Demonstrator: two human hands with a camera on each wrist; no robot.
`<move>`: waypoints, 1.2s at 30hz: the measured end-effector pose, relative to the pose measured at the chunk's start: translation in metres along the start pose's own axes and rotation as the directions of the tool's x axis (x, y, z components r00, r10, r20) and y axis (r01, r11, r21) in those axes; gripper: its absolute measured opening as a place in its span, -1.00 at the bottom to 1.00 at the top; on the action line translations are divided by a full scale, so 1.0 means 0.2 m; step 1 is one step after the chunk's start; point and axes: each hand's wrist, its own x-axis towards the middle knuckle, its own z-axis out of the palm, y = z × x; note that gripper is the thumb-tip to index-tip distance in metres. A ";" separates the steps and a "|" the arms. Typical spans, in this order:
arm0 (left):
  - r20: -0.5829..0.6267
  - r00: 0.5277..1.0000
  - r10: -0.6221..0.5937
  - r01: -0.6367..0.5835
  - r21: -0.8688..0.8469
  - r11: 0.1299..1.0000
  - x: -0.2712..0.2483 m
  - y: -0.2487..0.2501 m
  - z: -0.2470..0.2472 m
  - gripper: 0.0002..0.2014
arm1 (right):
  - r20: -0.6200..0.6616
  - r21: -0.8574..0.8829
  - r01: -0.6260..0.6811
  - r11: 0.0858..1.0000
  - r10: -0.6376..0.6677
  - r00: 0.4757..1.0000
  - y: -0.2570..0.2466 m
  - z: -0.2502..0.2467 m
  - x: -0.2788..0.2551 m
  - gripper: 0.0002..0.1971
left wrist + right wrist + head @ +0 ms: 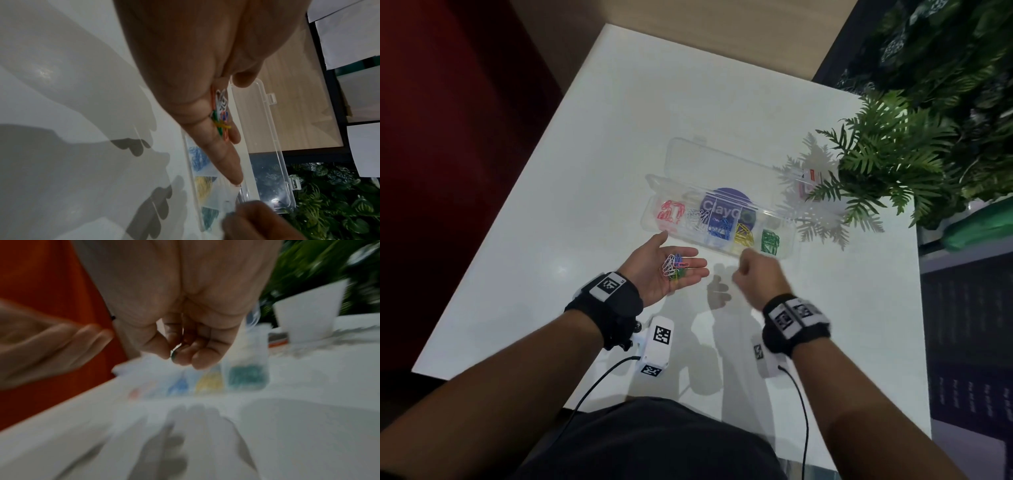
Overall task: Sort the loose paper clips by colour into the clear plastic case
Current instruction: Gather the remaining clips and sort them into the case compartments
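Observation:
My left hand (686, 255) lies palm up with straight fingers just in front of the case, carrying a small pile of mixed paper clips (674, 267) (221, 113). The clear plastic case (789, 246) stands open on the white table, lid folded back. Its compartments hold red clips (671, 210), white clips (697, 219), blue clips (720, 228), yellow clips (743, 236) and green clips (769, 241). My right hand (738, 274) hovers curled near the case's front wall. In the blurred right wrist view its thumb and forefinger pinch one small dark-green clip (173, 355).
A fern plant (887, 154) overhangs the table's right side and the case's right end. A purple round label (726, 202) shows through the case. A small red-and-white packet (810, 178) lies behind it. The table (602, 120) drops off at left to a dark red floor.

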 end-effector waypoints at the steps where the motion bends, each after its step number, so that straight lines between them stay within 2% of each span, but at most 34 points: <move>1: 0.002 1.000 0.000 0.000 -0.001 1.000 0.00 0.00 0.00 -0.43 | -0.094 0.055 -0.045 0.997 0.050 0.994 0.01 -0.07 0.02 -0.92; 4: 0.008 1.000 -0.004 0.004 0.005 1.000 0.00 0.00 0.01 -0.45 | -0.220 0.086 -0.134 0.987 0.150 0.964 0.05 -0.23 0.12 -0.95; 6: 0.015 1.000 -0.007 0.007 0.012 1.000 -0.01 0.00 0.03 -0.47 | -0.215 0.050 -0.176 0.983 0.183 0.959 0.08 -0.27 0.17 -0.92; 8: 0.026 1.000 -0.004 0.004 0.009 1.000 -0.01 0.00 0.04 -0.51 | -0.193 -0.026 -0.154 0.988 0.146 0.970 0.07 -0.27 0.19 -0.88; 10: 0.042 0.999 -0.001 0.001 -0.009 1.000 -0.02 0.01 0.05 -0.57 | -0.192 -0.040 -0.030 0.999 0.022 0.981 0.00 -0.25 0.15 -0.87; 12: 0.054 0.999 0.007 -0.006 -0.023 1.000 -0.01 0.01 0.04 -0.61 | -0.155 0.007 0.168 0.986 -0.165 0.974 -0.12 -0.21 0.08 -0.89; 14: 0.070 0.997 0.020 -0.019 -0.016 1.000 -0.02 0.02 0.04 -0.66 | -0.034 -0.017 0.334 0.942 -0.335 0.942 -0.23 -0.15 0.01 -0.89; 17: 0.095 0.995 0.026 -0.024 -0.021 0.999 -0.01 0.02 0.04 -0.72 | 0.117 -0.138 0.419 0.897 -0.406 0.907 -0.34 -0.06 -0.01 -0.86; 23: 0.061 0.997 0.044 -0.044 -0.002 0.999 -0.01 0.04 0.00 -0.70 | 0.147 -0.190 0.402 0.896 -0.379 0.914 -0.39 -0.01 0.03 -0.93; 26: 0.043 0.998 0.043 -0.042 -0.012 0.999 -0.01 0.04 -0.02 -0.67 | 0.159 -0.176 0.404 0.898 -0.379 0.911 -0.42 -0.01 0.03 -0.89; 30: 0.025 0.999 0.048 -0.048 -0.010 0.999 -0.02 0.08 -0.07 -0.58 | 0.100 -0.003 0.289 0.957 -0.287 0.953 -0.44 -0.04 0.08 -0.94; 36: -0.042 0.997 0.071 -0.074 -0.073 0.995 -0.04 0.14 -0.16 -0.53 | 0.027 0.052 0.155 0.987 -0.157 0.987 -0.54 -0.05 0.34 -0.92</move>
